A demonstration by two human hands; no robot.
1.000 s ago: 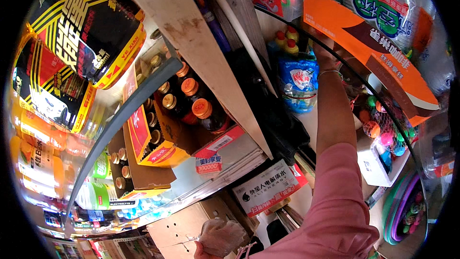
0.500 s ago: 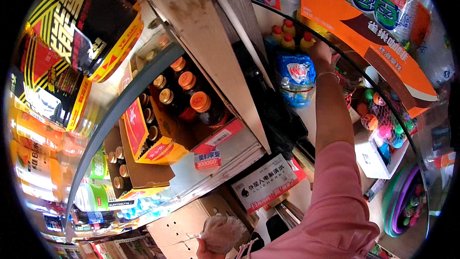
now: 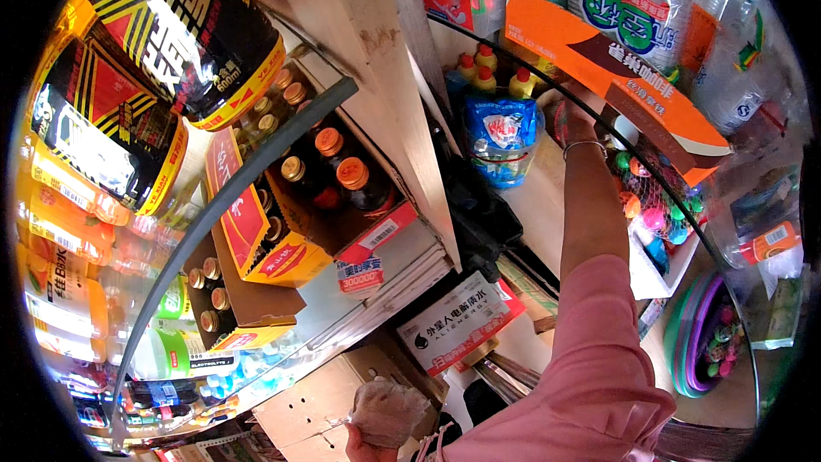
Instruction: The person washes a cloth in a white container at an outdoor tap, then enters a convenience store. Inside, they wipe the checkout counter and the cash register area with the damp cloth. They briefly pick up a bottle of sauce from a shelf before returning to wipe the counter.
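Observation:
My right arm, in a pink sleeve with a bracelet at the wrist, stretches far across a shelf. My right hand (image 3: 581, 121) is beside the orange carton (image 3: 599, 68), to the right of a blue packet (image 3: 503, 139). The black shelf edge and the carton cover its fingers. Bottles with red and yellow caps (image 3: 484, 79) stand behind the packet. Low in the view, my left hand (image 3: 366, 447) is closed around a crumpled, whitish, translucent wad (image 3: 389, 411); it looks like thin plastic, and most of the fingers are hidden.
Cartons of dark bottles with orange caps (image 3: 352, 173) stand left of a wooden post (image 3: 385, 43). Large black-labelled bottles (image 3: 192, 30) fill the upper left. On the right are netted colourful balls (image 3: 654, 205), a white tray (image 3: 646, 278) and stacked purple-green basins (image 3: 697, 334). A cardboard box (image 3: 312, 406) sits low.
My right hand has moved away from the capped bottles, back and rightward toward the orange carton. The whole view has shifted slightly. My left hand still holds the wad.

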